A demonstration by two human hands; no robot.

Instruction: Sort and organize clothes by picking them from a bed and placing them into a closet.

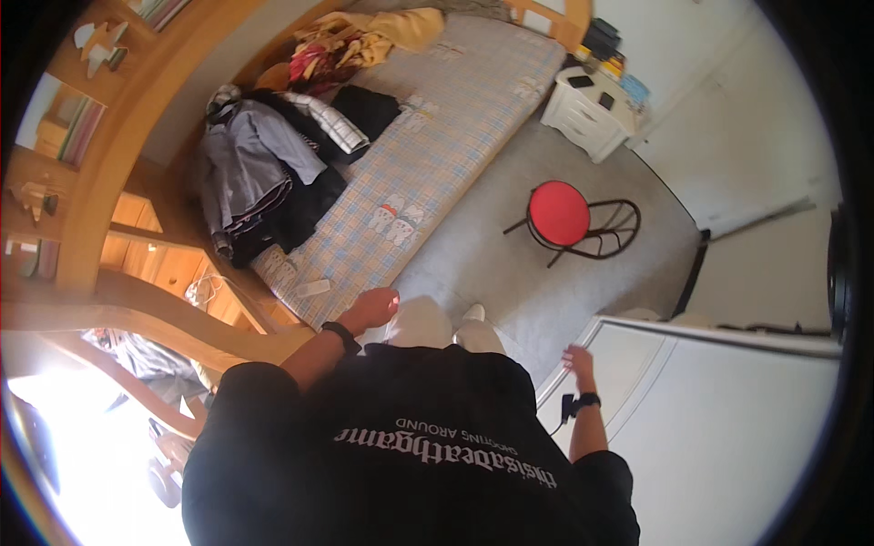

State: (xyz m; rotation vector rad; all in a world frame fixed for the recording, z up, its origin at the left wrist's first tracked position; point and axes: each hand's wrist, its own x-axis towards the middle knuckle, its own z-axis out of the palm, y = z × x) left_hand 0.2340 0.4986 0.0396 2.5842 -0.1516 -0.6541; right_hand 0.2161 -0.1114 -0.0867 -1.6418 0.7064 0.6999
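Note:
My left hand [375, 308], with a dark band at its wrist, hangs near the front edge of a mattress [464, 130] with a checked, rabbit-patterned cover. Its fingers are curled, and the inside of the hand is hidden. Just left of it, a small whitish flat object [313, 288] lies on the mattress. On the other side, my right hand [579, 362] hangs beside a white panel-like surface [737, 409], fingers loosely bent and nothing visible in them. Its wrist carries a dark band with a small black device. Between the hands, a light-coloured shoe [474, 313] shows on the grey floor [471, 246].
A chair with a red round seat [560, 213] stands ahead on the floor. Beyond it, a white drawer cabinet [587, 112] bears two dark flat objects. Clothes [259, 164] and a yellow-red blanket [355, 44] lie on the bed. Wooden bunk framing [102, 184] rises at left.

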